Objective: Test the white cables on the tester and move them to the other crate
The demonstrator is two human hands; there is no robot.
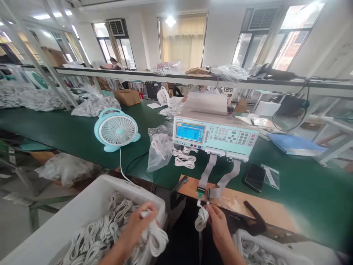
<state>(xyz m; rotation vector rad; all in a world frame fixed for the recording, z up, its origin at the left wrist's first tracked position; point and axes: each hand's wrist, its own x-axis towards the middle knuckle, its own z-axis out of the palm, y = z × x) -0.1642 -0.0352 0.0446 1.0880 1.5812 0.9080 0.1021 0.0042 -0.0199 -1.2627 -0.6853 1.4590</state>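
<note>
My left hand (139, 222), its fingers closed and slightly blurred, holds a coiled white cable (158, 241) over the right side of a white bin (82, 197). Many more coiled cables (103, 228) lie inside that bin. Thumb and fingers of my right hand (220, 226) pinch the end of another coiled cable (201, 219). This coil hangs just below a small green connector board (200, 191), with one white plug touching it. Grey ribbon cables (207, 171) run from the board area up to a bench tester (234, 136) with a lit blue screen.
A light-blue fan (120, 130) stands left on the green table (68, 129). Near the tester lie a plastic bag (160, 147) and coiled cables (185, 161). A phone (255, 177) and blue folder (296, 143) are right. A second bin (264, 239) sits below.
</note>
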